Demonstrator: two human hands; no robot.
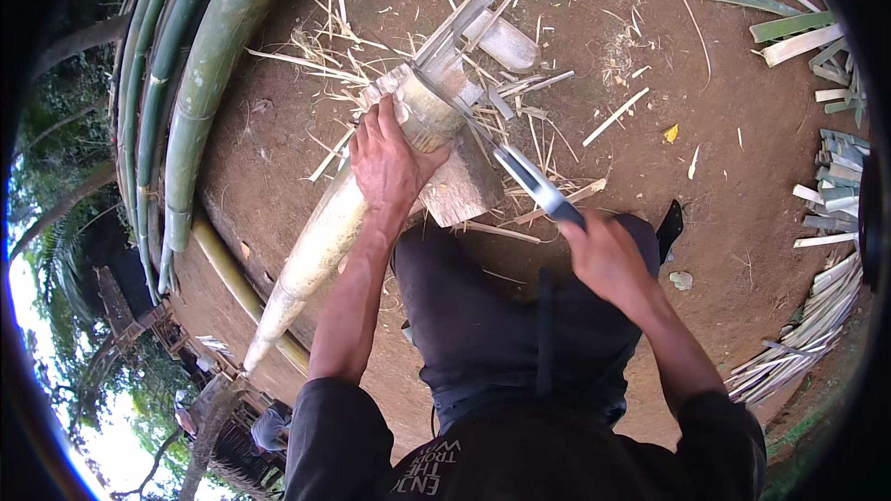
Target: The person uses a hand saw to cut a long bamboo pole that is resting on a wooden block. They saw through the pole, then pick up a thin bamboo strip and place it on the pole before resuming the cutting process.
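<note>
A long pale bamboo pole [325, 227] slants from the lower left up to a wooden block [461, 181], where its far end rests. My left hand [385, 156] presses down on the pole, fingers bent over its top, close to the block. In my right hand [605, 258] is the dark handle of a hand saw [529, 181], slightly blurred. Its narrow blade runs up and left across the pole, just beyond my left hand. Past the blade, the end of the pole looks split open lengthwise.
Thick green bamboo poles [209, 83] lie curved at the left, with a yellowish pole [227, 269] beneath. A cut bamboo piece [506, 42] and several shavings litter the soil beyond the block. Bundled bamboo strips [807, 329] line the right. A dark blade-like object [670, 225] is beside my right knee.
</note>
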